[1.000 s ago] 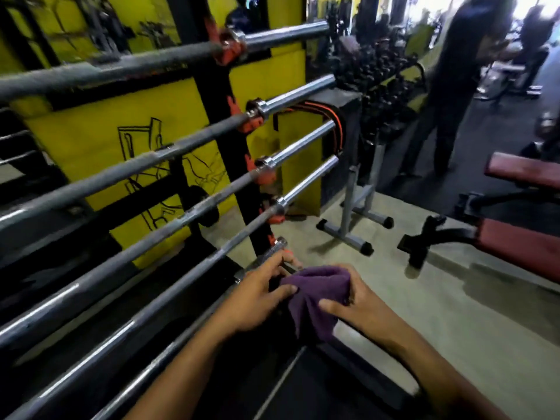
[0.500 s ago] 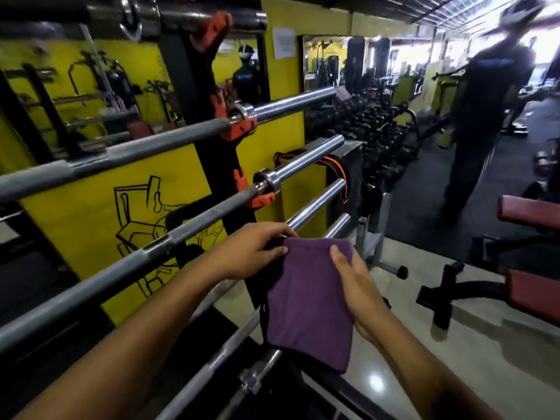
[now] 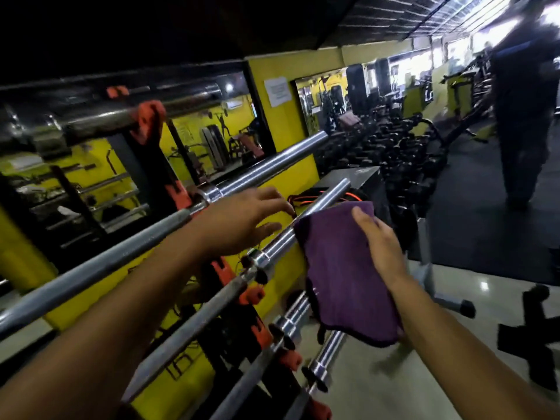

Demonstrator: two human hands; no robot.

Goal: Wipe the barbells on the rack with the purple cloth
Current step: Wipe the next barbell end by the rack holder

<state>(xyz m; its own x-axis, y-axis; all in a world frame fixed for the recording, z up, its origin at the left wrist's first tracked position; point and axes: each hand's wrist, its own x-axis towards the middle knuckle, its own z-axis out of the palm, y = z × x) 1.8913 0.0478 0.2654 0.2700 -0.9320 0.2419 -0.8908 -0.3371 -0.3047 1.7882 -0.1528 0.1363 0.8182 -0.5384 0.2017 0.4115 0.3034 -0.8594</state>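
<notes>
— Several barbells [image 3: 91,268] lie across the rack [image 3: 169,189], one above the other, and their chrome sleeves point to the right. Where is the purple cloth [image 3: 342,274]?

— It hangs over the sleeve of the third bar [image 3: 321,204] from the top, and its lower edge reaches down in front of the lower sleeves.

— Which hand holds it?

— The right hand [image 3: 381,247]. Its thumb lies on the front of the cloth near the top; the other fingers I cannot see well, they seem to go behind the cloth.

— And the left hand [image 3: 242,219]?

— It is in front of the bars, just left of the cloth, fingers straight and a little spread. It grips nothing.

— Anybody else?

— One blurred person [image 3: 524,116] stands far right on the dark floor.
</notes>
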